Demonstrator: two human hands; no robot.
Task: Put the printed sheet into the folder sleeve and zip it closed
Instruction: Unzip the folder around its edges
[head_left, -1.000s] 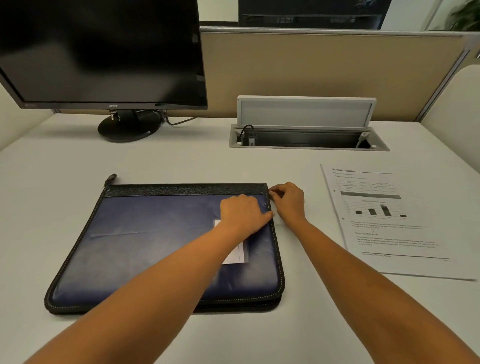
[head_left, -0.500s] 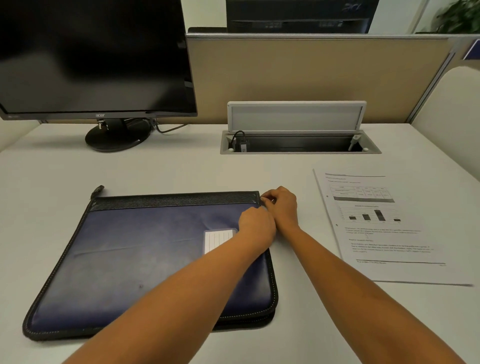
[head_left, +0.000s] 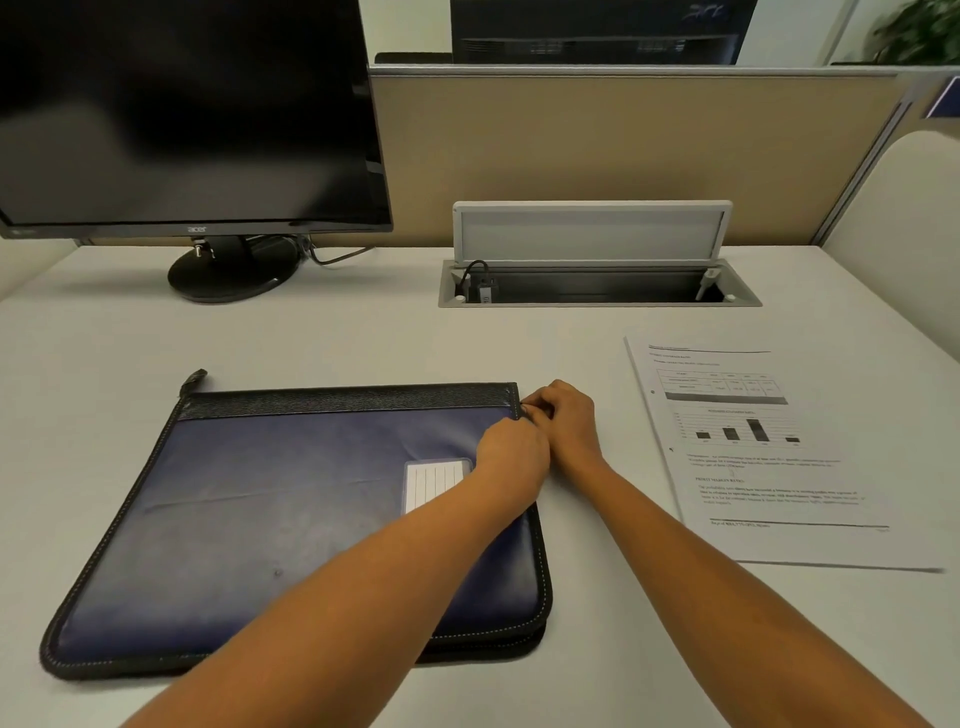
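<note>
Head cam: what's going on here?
A person is working at the far right corner of the folder on the desk. The right hand pinches at that corner with its fingers, where the zipper runs; the pull itself is hidden. The left hand rests on the folder beside it, fingers curled, its hold unclear. The printed sheet lies flat on the desk to the right, not yet inside.

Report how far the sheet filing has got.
Nothing finished yet. In hand: left hand and right hand meet at the folder's top-right corner, the right pinching there, likely the zip. Left: printed sheet lies on the desk, outside; insert it, zip closed.
</note>
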